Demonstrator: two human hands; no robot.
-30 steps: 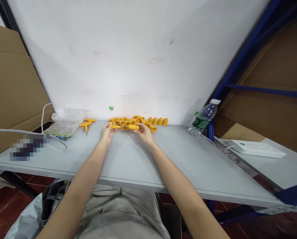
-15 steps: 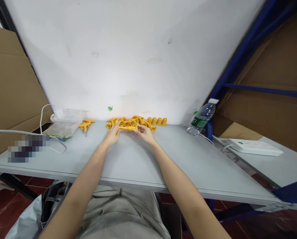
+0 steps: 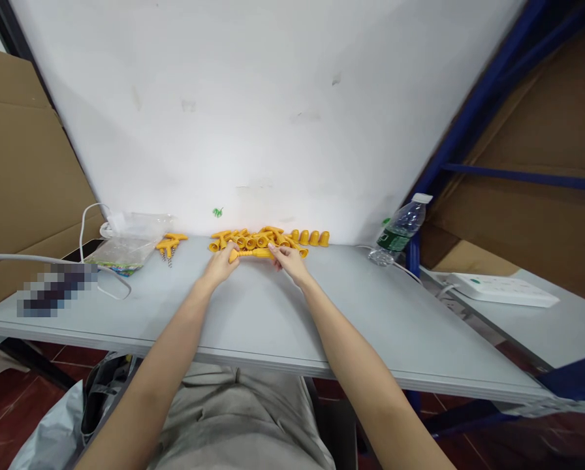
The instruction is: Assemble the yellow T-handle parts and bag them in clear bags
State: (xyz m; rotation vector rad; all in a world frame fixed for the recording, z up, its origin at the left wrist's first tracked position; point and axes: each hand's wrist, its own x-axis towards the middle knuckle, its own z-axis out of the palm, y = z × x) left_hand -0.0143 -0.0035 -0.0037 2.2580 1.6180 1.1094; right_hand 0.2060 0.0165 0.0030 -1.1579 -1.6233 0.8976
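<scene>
My left hand (image 3: 220, 262) is closed on the handle end of a yellow T-handled corkscrew (image 3: 253, 253), held level above the table. Its ribbed yellow shaft points right, where my right hand (image 3: 291, 262) pinches the far end. Fingers cover that tip, so whether a cap sits over it cannot be seen. Just behind both hands lies a pile of yellow T-handles and bell-shaped caps (image 3: 271, 232), against the wall. Several yellow caps (image 3: 315, 237) stand upright in a row to the right of the pile. Further left, a few yellow corkscrews (image 3: 169, 245) rest together, metal spirals showing.
Clear plastic bags (image 3: 130, 245) and a white cable (image 3: 81, 235) occupy the left side of the grey table (image 3: 273, 313). A water bottle (image 3: 399, 232) leans at the right near the blue rack. Beyond it sits a white power strip (image 3: 505, 289).
The corkscrew's shaft shows more between my hands now. My right hand has shifted slightly right and changed its finger position at the end; my left hand has moved slightly left.
</scene>
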